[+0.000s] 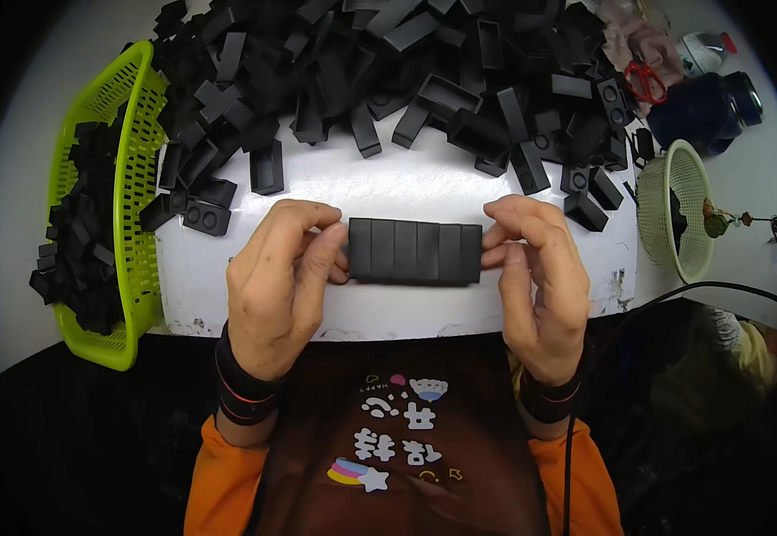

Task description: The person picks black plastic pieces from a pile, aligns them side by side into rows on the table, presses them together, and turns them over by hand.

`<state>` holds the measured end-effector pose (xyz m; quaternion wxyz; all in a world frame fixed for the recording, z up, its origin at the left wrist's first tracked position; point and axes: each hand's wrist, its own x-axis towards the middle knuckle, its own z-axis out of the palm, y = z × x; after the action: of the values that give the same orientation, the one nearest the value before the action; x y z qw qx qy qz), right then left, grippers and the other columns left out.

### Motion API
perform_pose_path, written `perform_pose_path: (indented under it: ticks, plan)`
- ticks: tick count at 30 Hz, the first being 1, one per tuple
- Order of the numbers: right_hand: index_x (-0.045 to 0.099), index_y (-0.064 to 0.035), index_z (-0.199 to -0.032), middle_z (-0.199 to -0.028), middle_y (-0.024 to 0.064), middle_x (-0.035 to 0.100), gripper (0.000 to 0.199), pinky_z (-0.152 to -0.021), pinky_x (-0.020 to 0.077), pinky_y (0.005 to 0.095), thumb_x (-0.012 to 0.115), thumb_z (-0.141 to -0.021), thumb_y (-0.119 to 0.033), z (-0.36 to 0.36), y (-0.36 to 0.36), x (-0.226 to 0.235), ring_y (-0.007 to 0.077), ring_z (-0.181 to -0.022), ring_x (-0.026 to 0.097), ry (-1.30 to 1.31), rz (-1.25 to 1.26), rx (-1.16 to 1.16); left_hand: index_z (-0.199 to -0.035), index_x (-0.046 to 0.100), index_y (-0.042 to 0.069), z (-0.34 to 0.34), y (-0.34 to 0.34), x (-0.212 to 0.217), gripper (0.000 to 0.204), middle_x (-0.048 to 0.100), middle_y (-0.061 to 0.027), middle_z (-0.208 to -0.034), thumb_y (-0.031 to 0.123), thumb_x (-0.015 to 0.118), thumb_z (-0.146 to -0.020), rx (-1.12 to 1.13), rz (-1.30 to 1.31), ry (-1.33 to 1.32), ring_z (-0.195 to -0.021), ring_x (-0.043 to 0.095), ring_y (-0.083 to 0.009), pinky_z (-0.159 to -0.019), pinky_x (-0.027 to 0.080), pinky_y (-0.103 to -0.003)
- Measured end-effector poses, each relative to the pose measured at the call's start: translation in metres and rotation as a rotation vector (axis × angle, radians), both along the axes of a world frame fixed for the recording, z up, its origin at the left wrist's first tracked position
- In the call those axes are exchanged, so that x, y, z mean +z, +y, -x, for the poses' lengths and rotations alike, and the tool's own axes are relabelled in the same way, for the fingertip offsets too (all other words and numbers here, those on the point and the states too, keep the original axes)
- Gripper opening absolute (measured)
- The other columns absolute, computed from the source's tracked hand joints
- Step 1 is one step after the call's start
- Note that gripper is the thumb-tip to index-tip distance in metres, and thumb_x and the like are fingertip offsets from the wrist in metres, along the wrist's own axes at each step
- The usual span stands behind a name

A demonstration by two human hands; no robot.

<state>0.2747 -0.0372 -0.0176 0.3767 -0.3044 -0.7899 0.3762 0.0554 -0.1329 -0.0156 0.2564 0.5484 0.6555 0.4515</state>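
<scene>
Light is bright and even from above, washing the white table (424,183) nearly flat, with mild glare. The black parts (388,62) lose detail in their own darkness. Fisheye bending curves the edges; corners fall to black vignette. Focus stays sharp at centre, softer toward the rim.

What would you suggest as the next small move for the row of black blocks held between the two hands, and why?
Probably carry it left and set it in the green basket. The left hand and right hand press a tidy row of six black blocks end to end above the white board, and that basket already holds similar black pieces.
</scene>
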Motion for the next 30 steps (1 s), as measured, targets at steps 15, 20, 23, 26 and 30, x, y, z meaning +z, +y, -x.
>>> perform_pose_path:
  ticks: [15,20,23,26,30]
  plan:
    - [0.058,0.0126,-0.116,-0.119,0.0227,0.059,0.042,-0.082,0.0597,0.0321,0.038,-0.081,0.025,-0.01,-0.012,-0.026,0.025,-0.095,0.067,0.187,0.109,-0.04,-0.132,0.062,0.008,-0.043,0.031,0.013,0.07,0.046,-0.0083,-0.09,0.042,0.082,-0.074,-0.305,-0.119,0.79,-0.079,0.052,-0.0221,-0.069,0.045,-0.034]
    - [0.058,0.0119,-0.115,-0.118,0.0228,0.059,0.037,-0.079,0.0578,0.0304,0.041,-0.085,0.023,-0.025,-0.016,-0.026,0.0224,-0.094,0.066,0.15,0.099,-0.045,-0.14,0.055,-0.001,0.054,-0.012,0.077,0.059,0.062,-0.014,-0.107,0.025,0.074,-0.09,0.253,-0.08,0.743,-0.089,0.059,-0.0238,-0.082,0.049,-0.036]
    - [0.058,0.0113,-0.115,-0.115,0.0224,0.06,0.034,-0.078,0.0555,0.0301,0.047,-0.085,0.022,-0.027,-0.009,-0.008,0.0223,-0.093,0.066,0.156,0.299,0.135,-0.147,0.051,0.011,0.153,-0.06,0.089,0.067,0.055,-0.0196,-0.123,0.036,0.076,-0.09,0.667,-0.053,1.302,-0.107,0.061,-0.0293,-0.092,0.051,-0.041]
    - [0.059,0.011,-0.112,-0.112,0.0222,0.061,0.035,-0.077,0.0552,0.0319,0.052,-0.079,0.022,0.009,0.02,0.021,0.0272,-0.089,0.066,-0.045,-0.275,0.166,-0.131,0.064,0.007,0.112,-0.027,0.081,0.052,0.058,-0.0157,-0.125,0.02,0.08,-0.083,0.449,-0.23,1.121,-0.11,0.061,-0.0303,-0.094,0.05,-0.043]
    - [0.065,0.0035,-0.105,-0.119,0.016,0.059,0.036,-0.098,0.0477,0.0467,0.071,-0.07,0.007,0.091,0.054,0.031,0.0311,-0.107,0.059,-0.253,-0.856,0.156,-0.11,0.068,0.001,0.058,0.032,0.042,0.039,0.059,-0.0106,-0.11,0.0,0.08,-0.073,0.032,-0.183,1.099,-0.091,0.061,-0.0257,-0.077,0.049,-0.035]
